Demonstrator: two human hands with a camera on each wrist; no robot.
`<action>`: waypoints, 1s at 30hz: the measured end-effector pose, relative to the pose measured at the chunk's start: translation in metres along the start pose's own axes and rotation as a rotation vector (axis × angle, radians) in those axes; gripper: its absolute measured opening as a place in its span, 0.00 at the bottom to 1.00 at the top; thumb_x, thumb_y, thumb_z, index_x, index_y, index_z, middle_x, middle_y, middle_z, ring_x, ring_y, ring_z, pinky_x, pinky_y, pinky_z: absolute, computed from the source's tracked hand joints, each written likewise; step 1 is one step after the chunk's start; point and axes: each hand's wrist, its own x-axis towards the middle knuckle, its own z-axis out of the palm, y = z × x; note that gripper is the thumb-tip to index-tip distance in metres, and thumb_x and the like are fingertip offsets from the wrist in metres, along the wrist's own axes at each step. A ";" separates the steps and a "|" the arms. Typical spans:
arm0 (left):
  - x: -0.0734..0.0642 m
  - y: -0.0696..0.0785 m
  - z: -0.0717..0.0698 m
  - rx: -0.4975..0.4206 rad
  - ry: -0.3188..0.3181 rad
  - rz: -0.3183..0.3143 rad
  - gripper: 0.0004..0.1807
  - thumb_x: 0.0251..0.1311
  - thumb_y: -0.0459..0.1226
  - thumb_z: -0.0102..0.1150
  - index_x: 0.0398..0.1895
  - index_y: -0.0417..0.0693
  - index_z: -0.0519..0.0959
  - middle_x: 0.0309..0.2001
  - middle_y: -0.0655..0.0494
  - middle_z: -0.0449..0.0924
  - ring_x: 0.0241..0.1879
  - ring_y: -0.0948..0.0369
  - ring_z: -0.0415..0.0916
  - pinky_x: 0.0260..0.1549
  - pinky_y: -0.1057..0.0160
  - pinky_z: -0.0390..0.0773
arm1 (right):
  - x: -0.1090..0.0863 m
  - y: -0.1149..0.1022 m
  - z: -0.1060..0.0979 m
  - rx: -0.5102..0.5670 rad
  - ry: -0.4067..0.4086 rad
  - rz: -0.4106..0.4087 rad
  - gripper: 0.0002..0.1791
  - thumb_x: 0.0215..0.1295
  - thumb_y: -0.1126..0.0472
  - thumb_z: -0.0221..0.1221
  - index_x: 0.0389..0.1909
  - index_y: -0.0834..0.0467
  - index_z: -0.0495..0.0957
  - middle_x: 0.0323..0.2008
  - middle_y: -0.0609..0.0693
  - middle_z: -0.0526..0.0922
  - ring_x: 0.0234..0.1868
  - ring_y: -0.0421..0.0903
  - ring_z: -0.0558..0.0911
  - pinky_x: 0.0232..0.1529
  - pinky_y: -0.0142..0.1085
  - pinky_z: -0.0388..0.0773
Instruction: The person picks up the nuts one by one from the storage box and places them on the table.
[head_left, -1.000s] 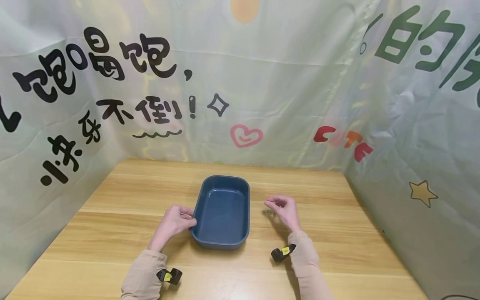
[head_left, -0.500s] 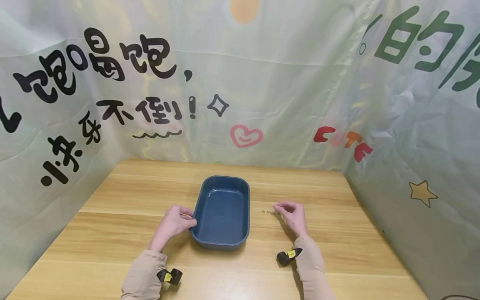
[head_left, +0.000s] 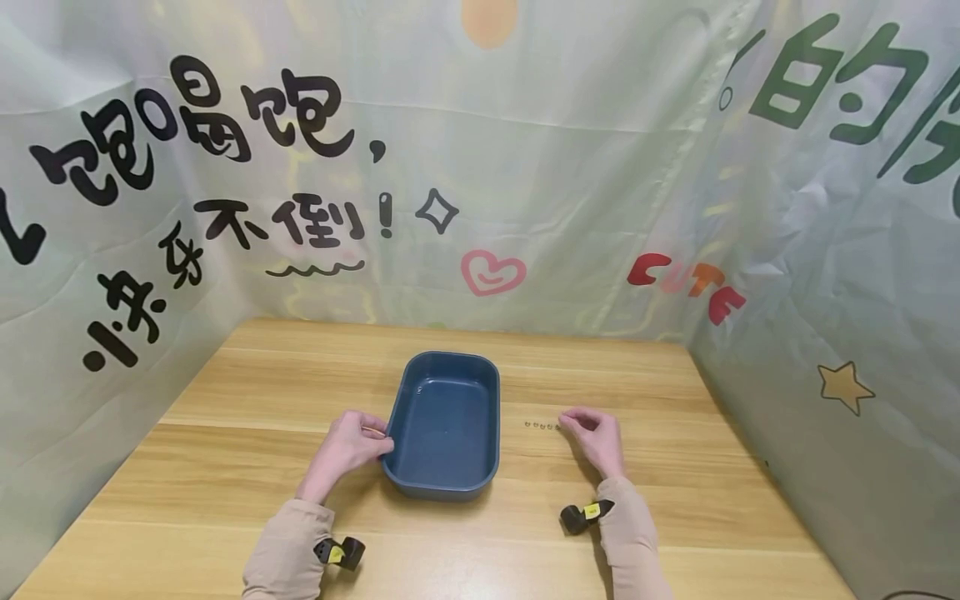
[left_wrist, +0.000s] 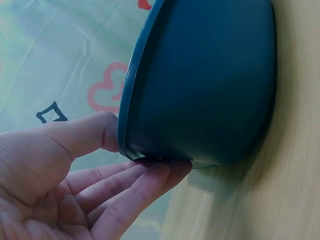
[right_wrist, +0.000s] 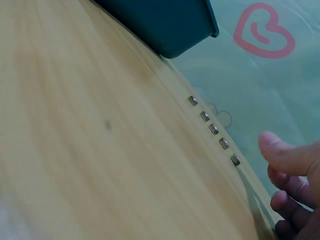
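A deep blue rectangular plastic bin (head_left: pixel 447 433) stands on the wooden table. My left hand (head_left: pixel 351 439) grips its left rim; in the left wrist view the thumb bends over the edge while the other fingers (left_wrist: pixel 132 197) lie against the outer wall. To the right of the bin, several small metal nuts (right_wrist: pixel 214 129) lie in a short, evenly spaced row. My right hand (head_left: pixel 597 439) is at the right end of that row, thumb and fingers bent loosely. In the right wrist view nothing shows between the thumb (right_wrist: pixel 285 154) and fingers, which are just beyond the last nut.
Printed fabric curtains (head_left: pixel 585 183) rise along the back and both sides of the wooden table (head_left: pixel 300 367). A black wrist camera (head_left: pixel 340 552) is strapped at the left sleeve, another black camera (head_left: pixel 585 517) at the right sleeve. Inside the bin only its bare floor shows.
My right hand has moved rightward along the row, uncovering more of the nuts. The left hand and the bin have stayed in place.
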 end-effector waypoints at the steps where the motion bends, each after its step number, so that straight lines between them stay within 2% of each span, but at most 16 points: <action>1: 0.000 0.000 0.000 0.004 0.005 -0.004 0.20 0.46 0.31 0.64 0.43 0.26 0.82 0.35 0.37 0.88 0.30 0.57 0.87 0.31 0.62 0.87 | 0.000 0.001 -0.001 -0.012 -0.004 0.004 0.09 0.60 0.63 0.69 0.39 0.64 0.87 0.41 0.60 0.89 0.35 0.31 0.80 0.42 0.22 0.76; 5: 0.000 0.001 0.002 0.016 0.028 -0.025 0.20 0.46 0.30 0.65 0.44 0.27 0.82 0.37 0.35 0.88 0.32 0.54 0.88 0.33 0.60 0.87 | 0.000 0.002 -0.003 -0.047 -0.021 -0.009 0.09 0.61 0.62 0.68 0.39 0.63 0.88 0.42 0.60 0.90 0.38 0.35 0.81 0.44 0.25 0.76; 11: 0.001 0.000 0.002 0.016 0.024 -0.029 0.20 0.46 0.31 0.65 0.44 0.26 0.82 0.38 0.35 0.88 0.33 0.54 0.88 0.34 0.60 0.87 | -0.002 0.005 -0.003 -0.086 -0.033 -0.041 0.09 0.62 0.62 0.68 0.39 0.63 0.88 0.41 0.60 0.90 0.39 0.40 0.84 0.42 0.26 0.77; 20: 0.001 0.000 0.003 0.018 0.027 -0.028 0.20 0.46 0.30 0.65 0.44 0.26 0.82 0.37 0.35 0.88 0.32 0.54 0.88 0.34 0.60 0.87 | -0.003 0.008 0.000 -0.120 -0.022 -0.047 0.08 0.61 0.62 0.69 0.39 0.60 0.89 0.43 0.58 0.90 0.47 0.54 0.87 0.46 0.31 0.80; 24: 0.001 0.000 0.003 0.016 0.029 -0.024 0.20 0.46 0.30 0.65 0.44 0.26 0.82 0.37 0.35 0.88 0.32 0.54 0.88 0.33 0.60 0.87 | -0.005 0.009 0.000 -0.131 -0.013 -0.061 0.08 0.60 0.62 0.69 0.39 0.59 0.89 0.43 0.58 0.90 0.46 0.53 0.87 0.44 0.30 0.79; 30: 0.002 0.000 0.003 0.010 0.028 -0.028 0.20 0.46 0.30 0.65 0.45 0.26 0.82 0.38 0.35 0.88 0.33 0.54 0.88 0.34 0.61 0.87 | -0.005 0.011 0.001 -0.182 -0.004 -0.124 0.06 0.58 0.64 0.70 0.36 0.60 0.89 0.38 0.58 0.89 0.35 0.46 0.82 0.33 0.27 0.75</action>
